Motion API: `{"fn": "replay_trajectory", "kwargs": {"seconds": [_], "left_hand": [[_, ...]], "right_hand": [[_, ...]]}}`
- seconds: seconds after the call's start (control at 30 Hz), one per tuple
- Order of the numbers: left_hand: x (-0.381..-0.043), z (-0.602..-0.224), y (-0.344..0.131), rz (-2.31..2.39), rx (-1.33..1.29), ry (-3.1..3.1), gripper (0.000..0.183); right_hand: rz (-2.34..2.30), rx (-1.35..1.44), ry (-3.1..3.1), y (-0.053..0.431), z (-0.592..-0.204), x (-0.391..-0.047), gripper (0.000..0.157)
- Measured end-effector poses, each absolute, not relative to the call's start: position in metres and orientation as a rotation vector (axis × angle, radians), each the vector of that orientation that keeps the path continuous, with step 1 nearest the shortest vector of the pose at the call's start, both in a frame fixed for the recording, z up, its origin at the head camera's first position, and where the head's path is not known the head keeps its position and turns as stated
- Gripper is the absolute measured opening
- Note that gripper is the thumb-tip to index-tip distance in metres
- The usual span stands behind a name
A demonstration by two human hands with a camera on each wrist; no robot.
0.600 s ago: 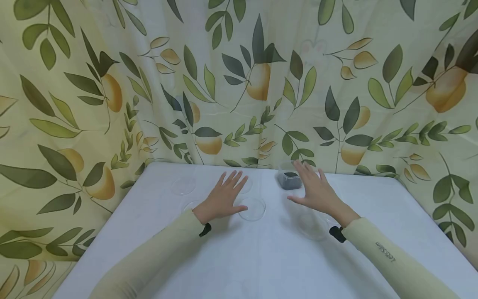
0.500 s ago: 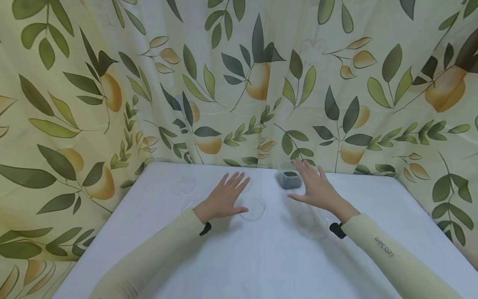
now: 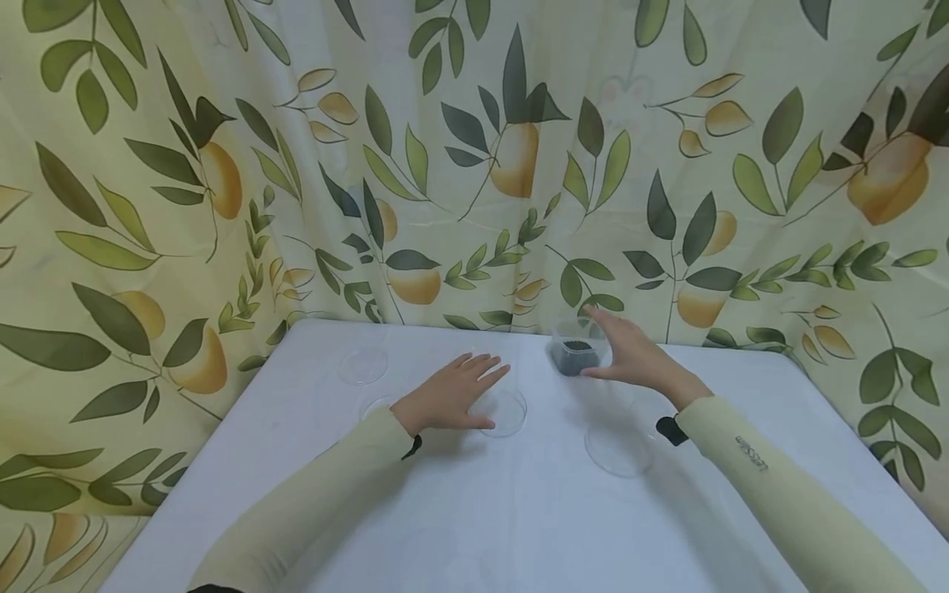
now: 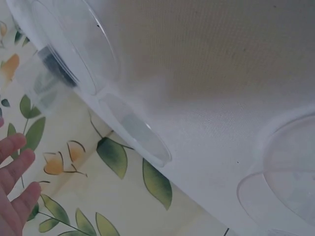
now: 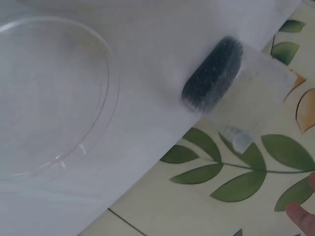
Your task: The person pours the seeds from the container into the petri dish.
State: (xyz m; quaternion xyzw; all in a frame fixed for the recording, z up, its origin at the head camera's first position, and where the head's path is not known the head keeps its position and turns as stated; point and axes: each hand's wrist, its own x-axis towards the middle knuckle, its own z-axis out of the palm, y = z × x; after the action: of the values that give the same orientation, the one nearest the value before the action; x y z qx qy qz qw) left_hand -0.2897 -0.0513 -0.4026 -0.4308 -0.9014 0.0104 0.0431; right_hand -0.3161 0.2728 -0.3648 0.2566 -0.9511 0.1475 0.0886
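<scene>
A clear plastic tub (image 3: 577,357) with dark grains in its bottom stands at the table's back edge. My right hand (image 3: 639,354) is right beside it, thumb and fingers spread apart and overlapping the tub's right side in the head view. In the right wrist view the fingertips (image 5: 302,216) are apart from the tub (image 5: 216,76). Over the middle of the table my left hand (image 3: 448,395) holds nothing, its fingers extended. A clear round dish (image 3: 506,413) lies under its thumb side. Part of that hand (image 4: 15,187) enters the left wrist view at the lower left.
More clear round dishes lie on the white table: one at the back left (image 3: 363,366), one partly behind the left forearm (image 3: 376,405), and one (image 3: 619,450) below the right wrist. A leaf-and-fruit patterned curtain (image 3: 474,247) hangs behind the back edge.
My right hand has moved up toward the tub, its thumb rising to the tub's lower right side. My left hand has shifted slightly right, its fingers lower.
</scene>
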Motion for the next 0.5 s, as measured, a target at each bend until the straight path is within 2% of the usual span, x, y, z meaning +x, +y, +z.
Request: {"fn": "replay_trajectory", "kwargs": {"seconds": [0.5], "left_hand": [[-0.3,-0.411,-0.049,0.115,-1.3,-2.755,0.083]], "right_hand": [[0.395,0.714,-2.957,0.293,-0.369,-0.356,0.101]]}}
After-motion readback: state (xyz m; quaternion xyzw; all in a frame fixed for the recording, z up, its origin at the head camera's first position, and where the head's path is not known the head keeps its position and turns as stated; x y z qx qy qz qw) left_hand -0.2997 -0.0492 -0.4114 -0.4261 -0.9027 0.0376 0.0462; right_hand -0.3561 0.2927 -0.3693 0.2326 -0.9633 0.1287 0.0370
